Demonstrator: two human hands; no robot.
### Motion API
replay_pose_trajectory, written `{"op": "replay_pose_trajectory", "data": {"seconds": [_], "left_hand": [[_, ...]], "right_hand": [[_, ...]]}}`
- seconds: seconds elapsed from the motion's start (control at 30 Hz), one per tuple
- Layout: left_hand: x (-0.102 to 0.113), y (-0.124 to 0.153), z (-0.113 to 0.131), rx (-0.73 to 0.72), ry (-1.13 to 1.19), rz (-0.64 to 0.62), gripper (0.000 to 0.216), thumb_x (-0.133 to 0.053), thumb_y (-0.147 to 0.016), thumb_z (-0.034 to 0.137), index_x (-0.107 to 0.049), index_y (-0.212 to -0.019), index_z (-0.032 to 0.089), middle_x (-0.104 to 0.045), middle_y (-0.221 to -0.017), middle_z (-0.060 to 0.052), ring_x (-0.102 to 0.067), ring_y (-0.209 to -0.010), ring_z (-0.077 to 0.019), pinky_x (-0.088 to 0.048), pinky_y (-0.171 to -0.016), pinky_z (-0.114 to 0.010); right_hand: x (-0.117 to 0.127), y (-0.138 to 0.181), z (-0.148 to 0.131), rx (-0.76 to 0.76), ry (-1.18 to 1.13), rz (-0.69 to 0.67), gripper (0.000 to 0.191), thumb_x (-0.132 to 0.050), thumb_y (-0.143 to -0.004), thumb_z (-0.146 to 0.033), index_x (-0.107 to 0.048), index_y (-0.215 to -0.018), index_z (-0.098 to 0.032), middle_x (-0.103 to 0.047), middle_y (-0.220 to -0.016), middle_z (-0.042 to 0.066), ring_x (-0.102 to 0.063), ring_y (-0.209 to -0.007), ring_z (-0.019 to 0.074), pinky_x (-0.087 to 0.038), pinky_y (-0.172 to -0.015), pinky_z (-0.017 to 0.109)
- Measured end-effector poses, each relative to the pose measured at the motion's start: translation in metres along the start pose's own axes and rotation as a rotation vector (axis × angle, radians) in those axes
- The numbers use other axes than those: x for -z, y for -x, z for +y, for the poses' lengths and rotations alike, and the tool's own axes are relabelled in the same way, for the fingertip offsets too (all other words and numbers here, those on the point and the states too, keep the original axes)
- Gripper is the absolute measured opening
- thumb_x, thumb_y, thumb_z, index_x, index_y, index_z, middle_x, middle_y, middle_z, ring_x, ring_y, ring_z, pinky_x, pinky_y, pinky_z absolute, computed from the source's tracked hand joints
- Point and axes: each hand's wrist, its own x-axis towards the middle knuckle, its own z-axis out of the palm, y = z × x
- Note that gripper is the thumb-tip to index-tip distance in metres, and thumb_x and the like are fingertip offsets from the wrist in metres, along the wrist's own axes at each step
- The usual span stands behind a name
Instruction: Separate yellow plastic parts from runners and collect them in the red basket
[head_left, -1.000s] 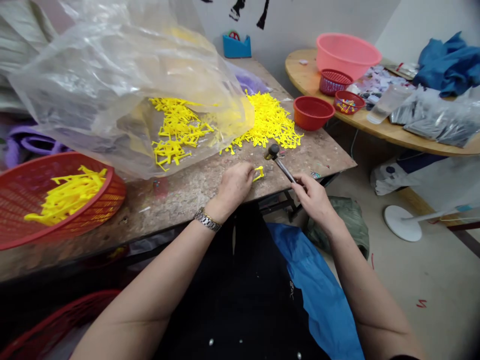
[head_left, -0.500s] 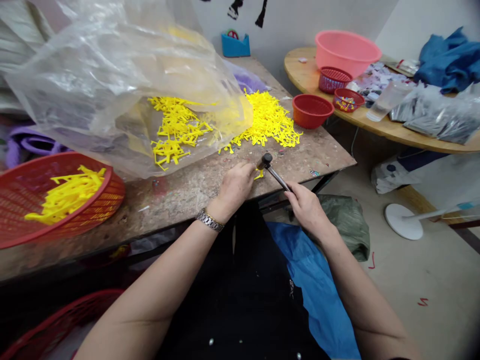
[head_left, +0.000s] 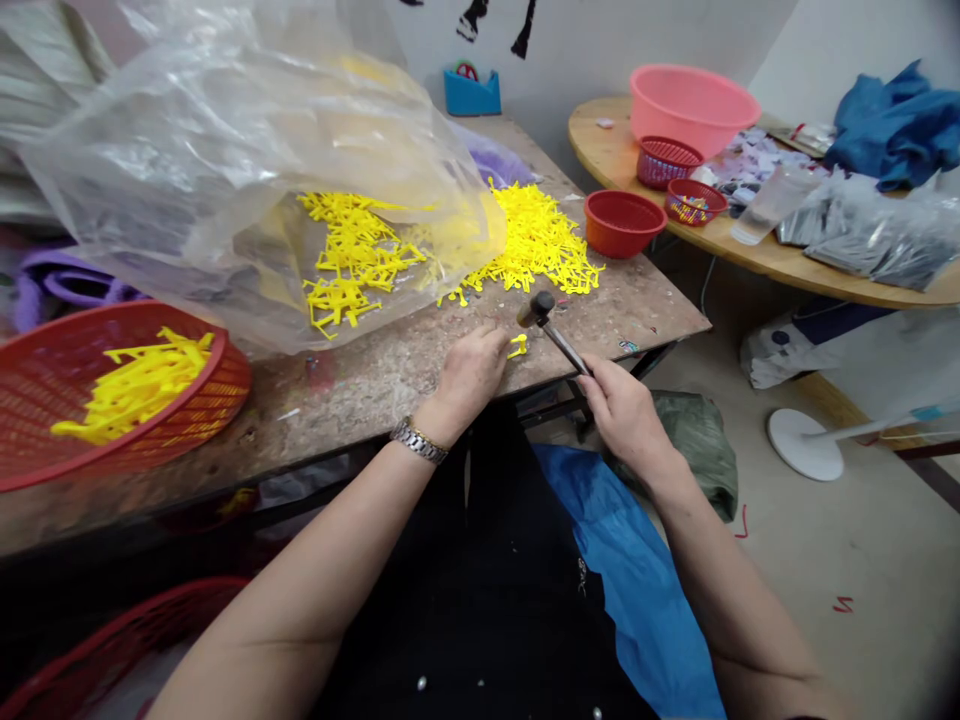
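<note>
My right hand (head_left: 619, 405) is closed around the handle of a hammer (head_left: 551, 325), whose dark head hangs above the worktable (head_left: 360, 395). Near the table's front edge, my left hand (head_left: 474, 368) pinches a small yellow plastic piece (head_left: 518, 346); one end of it sticks out to the right of the fingers, just below the hammer head. Beyond both hands lies a heap of similar yellow pieces (head_left: 536, 240), partly under a clear plastic bag (head_left: 240, 180). More yellow pieces show inside that bag. At the left, a red basket (head_left: 217, 385) holds another pile of them.
An empty-looking red bowl (head_left: 624, 222) sits at the table's right corner. Behind it, a round wooden table (head_left: 757, 258) carries a pink basin (head_left: 694, 105), small baskets and bagged items. A blue tape dispenser (head_left: 472, 92) stands at the back by the wall.
The hammer has lifted slightly up and right, away from the yellow piece, which now shows more plainly. My right hand has shifted a little right; my left hand stays nearly in place.
</note>
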Motion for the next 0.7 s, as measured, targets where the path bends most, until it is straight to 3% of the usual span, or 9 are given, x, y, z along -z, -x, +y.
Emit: {"op": "replay_pose_trajectory", "data": {"seconds": [0.2, 0.4, 0.6, 0.7], "left_hand": [[-0.002, 0.001, -0.002, -0.022, -0.016, 0.009, 0.022, -0.05, -0.099, 0.019, -0.068, -0.087, 0.015, -0.069, -0.094, -0.012, -0.064, -0.088, -0.0233, -0.048, -0.081, -0.031], [-0.004, -0.001, -0.002, -0.037, -0.088, -0.005, 0.025, -0.047, -0.1, 0.019, -0.07, -0.092, 0.014, -0.071, -0.098, -0.012, -0.066, -0.092, -0.0237, -0.049, -0.083, -0.033], [-0.003, -0.001, -0.003, -0.038, -0.113, 0.001, 0.027, -0.046, -0.101, 0.021, -0.071, -0.091, 0.015, -0.07, -0.095, -0.013, -0.065, -0.087, -0.0236, -0.049, -0.08, -0.033], [-0.004, -0.001, -0.002, -0.037, -0.1, 0.0, 0.025, -0.048, -0.1, 0.02, -0.071, -0.092, 0.014, -0.071, -0.096, -0.012, -0.066, -0.089, -0.0233, -0.049, -0.081, -0.032]], "right_hand": [[0.003, 0.002, -0.013, 0.049, -0.066, 0.204, 0.038, -0.04, -0.104, -0.032, -0.06, -0.134, -0.022, -0.069, -0.129, 0.011, -0.065, -0.121, 0.0258, -0.052, -0.104, 0.043], [-0.009, 0.0, 0.004, -0.059, 0.146, -0.076, 0.033, -0.04, -0.102, -0.027, -0.067, -0.117, -0.017, -0.075, -0.104, 0.013, -0.07, -0.098, 0.0281, -0.056, -0.087, 0.043], [-0.001, 0.003, -0.009, 0.084, 0.025, 0.16, 0.038, -0.037, -0.105, -0.029, -0.058, -0.135, -0.019, -0.068, -0.132, 0.011, -0.063, -0.125, 0.0239, -0.05, -0.106, 0.04], [-0.006, 0.001, -0.004, 0.027, 0.087, 0.055, 0.036, -0.039, -0.103, -0.028, -0.061, -0.13, -0.018, -0.072, -0.122, 0.012, -0.067, -0.115, 0.0255, -0.054, -0.098, 0.041]]}}
